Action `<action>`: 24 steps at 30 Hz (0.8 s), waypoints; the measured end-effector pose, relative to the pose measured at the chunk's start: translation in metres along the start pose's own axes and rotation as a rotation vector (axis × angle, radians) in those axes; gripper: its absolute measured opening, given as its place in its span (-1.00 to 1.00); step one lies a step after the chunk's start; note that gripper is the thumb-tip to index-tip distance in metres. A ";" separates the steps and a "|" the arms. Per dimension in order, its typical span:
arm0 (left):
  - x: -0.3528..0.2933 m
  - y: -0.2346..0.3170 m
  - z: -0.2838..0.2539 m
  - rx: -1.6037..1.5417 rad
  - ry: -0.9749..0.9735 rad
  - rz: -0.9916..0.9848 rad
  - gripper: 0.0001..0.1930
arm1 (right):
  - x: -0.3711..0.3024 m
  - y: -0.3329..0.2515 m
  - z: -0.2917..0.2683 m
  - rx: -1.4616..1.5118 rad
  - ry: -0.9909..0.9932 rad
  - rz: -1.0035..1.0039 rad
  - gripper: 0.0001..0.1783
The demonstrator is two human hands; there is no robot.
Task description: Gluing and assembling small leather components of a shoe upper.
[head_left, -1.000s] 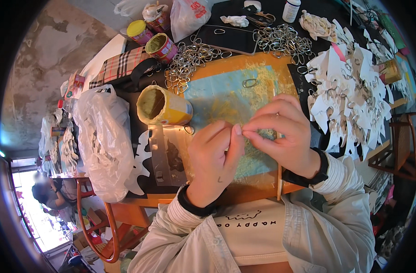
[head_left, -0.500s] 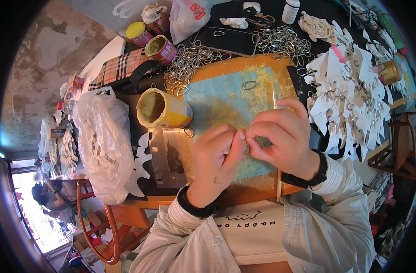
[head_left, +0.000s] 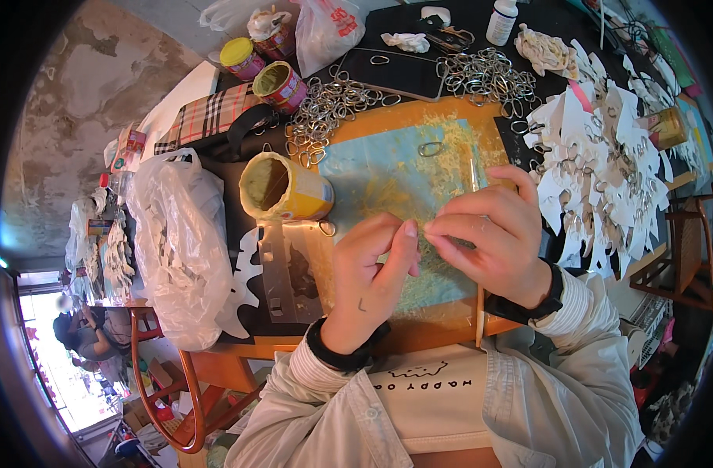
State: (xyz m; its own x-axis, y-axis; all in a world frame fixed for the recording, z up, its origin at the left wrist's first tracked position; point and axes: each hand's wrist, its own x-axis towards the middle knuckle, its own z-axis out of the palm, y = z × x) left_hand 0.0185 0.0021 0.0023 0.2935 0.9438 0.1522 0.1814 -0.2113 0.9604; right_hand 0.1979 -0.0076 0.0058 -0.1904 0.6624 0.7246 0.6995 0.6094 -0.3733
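Note:
My left hand (head_left: 372, 273) is closed, thumb and forefinger pressed together over the blue sheet (head_left: 356, 164). Close to its fingertips, my right hand (head_left: 493, 242) makes a pinch, the other fingers curled. Anything between the fingertips is too small to make out. A thin stick (head_left: 473, 173) shows by the right hand's fingers; whether the hand grips it, I cannot tell. Left of the hands stands a yellow can (head_left: 310, 195) with pasty residue on its rim. One metal ring (head_left: 326, 228) lies beside the can, another oval ring (head_left: 430, 148) on the sheet.
Piles of metal rings (head_left: 487, 78) lie at the back, near a tablet (head_left: 407, 74). White cut pieces with rings (head_left: 594, 156) are heaped at the right. A plastic bag (head_left: 173, 249) holds more pieces at the left. Behind the yellow can stands an open tin (head_left: 278, 90).
The two hands have moved slightly apart, the right one a little to the right. The whole view has shifted slightly. The things on the table stay as they were.

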 end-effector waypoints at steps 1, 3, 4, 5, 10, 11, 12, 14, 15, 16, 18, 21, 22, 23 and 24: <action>0.000 0.000 0.000 0.002 -0.009 0.002 -0.66 | 0.000 0.000 0.000 0.002 0.009 -0.001 -0.78; 0.000 0.001 0.000 0.004 -0.017 0.004 -0.66 | 0.000 0.000 0.000 0.004 0.019 -0.002 -0.78; 0.000 0.002 0.000 -0.002 -0.020 -0.003 -0.66 | 0.000 -0.001 0.000 0.005 0.019 -0.001 -0.77; 0.000 0.002 0.000 -0.007 -0.023 -0.010 -0.67 | 0.000 -0.001 0.000 0.005 0.020 -0.001 -0.76; -0.001 0.001 0.001 -0.003 -0.028 -0.022 -0.67 | -0.003 0.001 0.003 -0.029 0.011 -0.038 -0.74; -0.001 0.001 0.001 0.001 -0.037 -0.023 -0.67 | -0.003 0.001 0.003 -0.046 0.015 -0.053 -0.74; -0.001 0.001 0.000 0.002 -0.035 -0.025 -0.67 | -0.004 0.001 0.004 -0.043 0.014 -0.053 -0.74; -0.001 0.002 -0.001 0.030 -0.052 -0.026 -0.69 | -0.004 0.000 0.006 -0.070 0.027 -0.068 -0.76; -0.001 0.003 -0.001 0.028 -0.053 -0.026 -0.69 | -0.004 -0.001 0.006 -0.072 0.026 -0.067 -0.76; -0.001 0.003 0.000 0.034 -0.055 -0.021 -0.70 | -0.005 -0.002 0.006 -0.089 0.035 -0.064 -0.77; 0.000 0.003 0.000 0.039 -0.056 -0.017 -0.70 | -0.004 -0.003 0.006 -0.106 0.044 -0.062 -0.78; 0.000 0.002 -0.001 0.085 -0.059 0.047 -0.70 | -0.003 -0.003 0.003 -0.120 0.044 -0.052 -0.77; 0.001 0.001 -0.003 0.106 -0.083 0.077 -0.71 | -0.002 -0.003 0.002 -0.118 0.042 -0.043 -0.77; 0.001 0.000 -0.004 0.127 -0.108 0.107 -0.71 | -0.001 -0.002 0.001 -0.117 0.041 -0.035 -0.77; 0.000 0.000 -0.004 0.129 -0.107 0.107 -0.71 | -0.001 -0.002 0.000 -0.115 0.042 -0.036 -0.77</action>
State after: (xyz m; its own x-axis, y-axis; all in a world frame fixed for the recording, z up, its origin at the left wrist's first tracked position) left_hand 0.0150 0.0030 0.0033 0.4140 0.8834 0.2196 0.2603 -0.3460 0.9014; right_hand 0.1972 -0.0093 0.0057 -0.1895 0.6209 0.7606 0.7678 0.5765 -0.2794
